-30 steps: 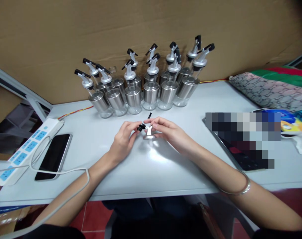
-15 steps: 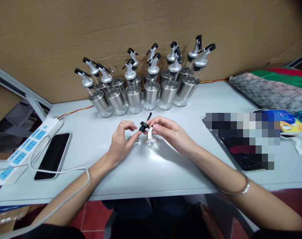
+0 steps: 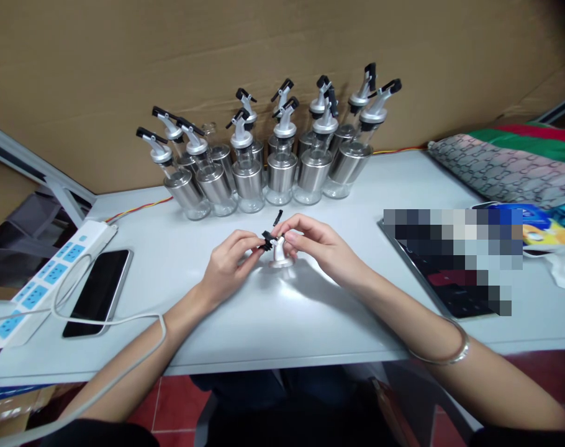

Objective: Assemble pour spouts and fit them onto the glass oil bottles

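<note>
My left hand is closed, thumb and fingers pinching a small black ribbed stopper. Right beside the stopper, my right hand grips a silver pourer spout by its narrow upper end, the wide round base facing down just above the table. A small black lever piece shows just beyond my fingers; whether it is joined to the spout I cannot tell. Farther back stand several glass oil bottles with steel sleeves, most topped by silver pourers with black levers.
At the left lie a white power strip and a black phone, with a white cable passing over my left forearm. A dark flat item, partly blurred out, is at right, near a patterned cushion. Cardboard lines the back.
My left fingers have come down and closed round the black stopper, which has turned and sits closer to the spout. My right hand still holds the spout in nearly the same place.
</note>
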Demonstrator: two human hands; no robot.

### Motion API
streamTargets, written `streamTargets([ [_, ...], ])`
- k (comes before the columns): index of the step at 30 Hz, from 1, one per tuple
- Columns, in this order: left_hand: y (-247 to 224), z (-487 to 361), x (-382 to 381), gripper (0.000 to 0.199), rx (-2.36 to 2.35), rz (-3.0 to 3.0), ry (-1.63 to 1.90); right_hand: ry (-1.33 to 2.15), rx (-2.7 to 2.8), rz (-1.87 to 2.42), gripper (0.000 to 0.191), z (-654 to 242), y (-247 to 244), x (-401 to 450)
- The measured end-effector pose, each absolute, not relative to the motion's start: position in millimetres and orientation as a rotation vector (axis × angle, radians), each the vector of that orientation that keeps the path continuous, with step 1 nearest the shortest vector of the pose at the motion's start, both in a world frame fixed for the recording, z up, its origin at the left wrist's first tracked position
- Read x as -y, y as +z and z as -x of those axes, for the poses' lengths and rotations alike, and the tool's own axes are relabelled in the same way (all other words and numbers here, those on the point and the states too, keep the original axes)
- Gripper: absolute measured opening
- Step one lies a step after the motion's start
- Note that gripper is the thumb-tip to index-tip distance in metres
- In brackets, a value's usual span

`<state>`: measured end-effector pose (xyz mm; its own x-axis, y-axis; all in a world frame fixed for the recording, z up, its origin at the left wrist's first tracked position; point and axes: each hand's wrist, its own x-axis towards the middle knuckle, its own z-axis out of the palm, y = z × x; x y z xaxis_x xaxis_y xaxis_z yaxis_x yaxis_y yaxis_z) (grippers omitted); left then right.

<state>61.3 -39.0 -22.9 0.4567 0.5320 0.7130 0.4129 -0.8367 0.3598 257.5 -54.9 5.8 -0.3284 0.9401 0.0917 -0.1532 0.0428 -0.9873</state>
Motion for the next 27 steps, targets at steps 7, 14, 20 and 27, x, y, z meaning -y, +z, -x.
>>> streamTargets([
  [7,-23.2,-62.8,39.6,0.019,-0.721,-2.567,1.482,1.337,0.971,0.822,0.019,-263.0,6.4,49.7],
  [14,-25.9,-63.1,40.6,0.015,-0.680,-2.630,1.468,1.370,0.954,0.767,0.021,-259.5,8.0,51.6],
  [20,-25.9,-63.5,41.3,0.016,-0.734,-2.642,1.468,1.417,0.980,0.747,0.023,-255.2,5.0,54.0],
  [27,-29.3,-62.2,39.8,0.031,-0.936,-2.622,1.405,1.460,1.028,0.748,0.022,-255.7,1.0,54.0],
])
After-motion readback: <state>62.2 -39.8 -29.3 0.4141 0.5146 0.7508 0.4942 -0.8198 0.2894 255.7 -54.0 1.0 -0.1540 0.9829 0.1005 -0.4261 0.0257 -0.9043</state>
